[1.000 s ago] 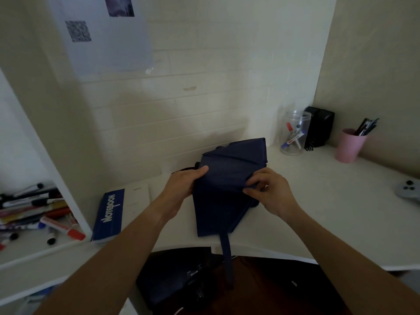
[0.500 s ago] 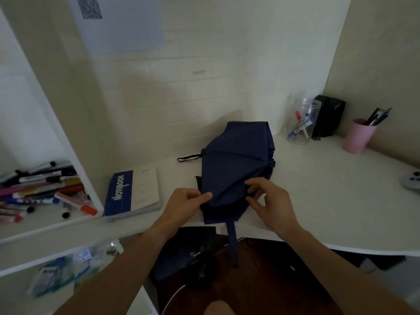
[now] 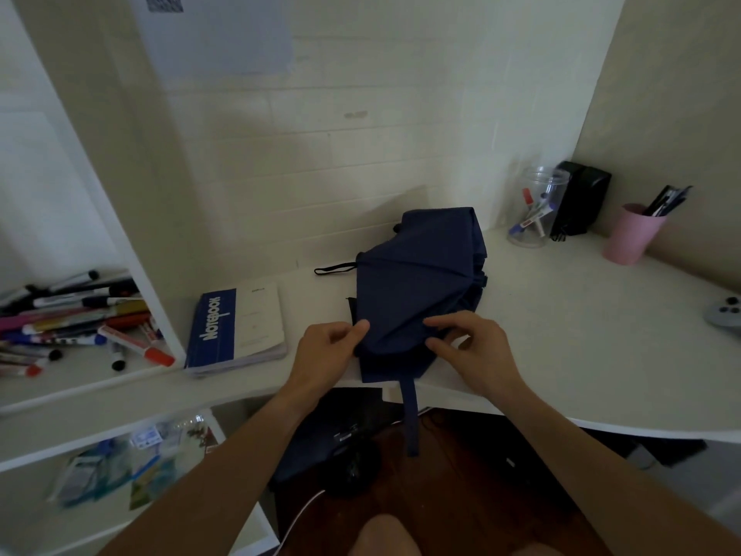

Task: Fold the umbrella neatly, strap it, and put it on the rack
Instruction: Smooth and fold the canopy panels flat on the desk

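Note:
A collapsed navy umbrella (image 3: 421, 274) lies on the white desk (image 3: 561, 355), its loose canopy spread in folds. Its closing strap (image 3: 411, 415) hangs down over the desk's front edge. A thin black wrist loop (image 3: 335, 269) sticks out to the left. My left hand (image 3: 326, 349) pinches the canopy's near left edge between thumb and fingers. My right hand (image 3: 477, 349) pinches the fabric on the near right side. The umbrella's handle is hidden under the cloth.
A blue and white notebook (image 3: 236, 327) lies left of the umbrella. A white shelf unit (image 3: 92, 379) on the left holds several markers. At the back right stand a clear jar (image 3: 535, 210), a black box (image 3: 581, 202) and a pink pen cup (image 3: 631, 234).
The umbrella went from held up to lying flat on the desk. Both hands slid toward its near edge, and the view tilted downward.

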`<action>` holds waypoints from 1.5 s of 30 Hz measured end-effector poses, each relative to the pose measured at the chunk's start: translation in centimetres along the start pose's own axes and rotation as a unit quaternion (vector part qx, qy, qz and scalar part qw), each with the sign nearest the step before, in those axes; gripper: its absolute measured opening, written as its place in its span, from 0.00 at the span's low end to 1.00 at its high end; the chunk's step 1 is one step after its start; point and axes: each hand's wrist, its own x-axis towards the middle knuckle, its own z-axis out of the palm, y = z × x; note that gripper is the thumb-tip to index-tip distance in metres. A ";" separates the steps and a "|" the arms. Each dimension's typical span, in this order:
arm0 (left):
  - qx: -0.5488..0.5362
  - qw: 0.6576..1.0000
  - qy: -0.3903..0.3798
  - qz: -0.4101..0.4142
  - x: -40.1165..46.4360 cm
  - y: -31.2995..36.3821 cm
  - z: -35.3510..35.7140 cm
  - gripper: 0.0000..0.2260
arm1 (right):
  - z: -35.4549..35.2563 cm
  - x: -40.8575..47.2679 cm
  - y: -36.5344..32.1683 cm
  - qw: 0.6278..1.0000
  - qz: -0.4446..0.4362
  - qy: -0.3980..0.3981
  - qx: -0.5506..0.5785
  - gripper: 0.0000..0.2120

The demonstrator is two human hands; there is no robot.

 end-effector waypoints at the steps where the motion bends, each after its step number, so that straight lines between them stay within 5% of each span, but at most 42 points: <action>1: 0.002 1.000 0.007 0.003 0.0 0.1 0.0 0.22 | -0.2 0.0 0.0 1.000 0.009 0.000 0.005 0.12; 8: -0.007 1.000 -0.014 0.001 -0.8 -0.2 -0.6 0.07 | -0.7 -1.4 0.9 1.000 0.015 -0.005 0.013 0.10; 21: 0.145 0.984 -0.084 0.063 -2.0 -1.7 -1.3 0.08 | -0.9 -4.6 2.5 0.956 -0.197 -0.014 -0.217 0.03; 27: 0.195 0.971 -0.093 0.105 -2.1 -1.7 -1.2 0.10 | -1.0 -4.0 1.3 0.937 -0.232 -0.017 -0.259 0.14; 33: 0.176 0.977 -0.090 0.080 -2.0 -1.5 -1.6 0.10 | -0.5 -3.6 1.6 0.922 -0.258 -0.042 -0.286 0.03; 45: 0.208 0.972 -0.077 0.073 -2.4 -1.4 -1.3 0.11 | -0.8 -4.0 1.7 0.931 -0.253 -0.045 -0.260 0.08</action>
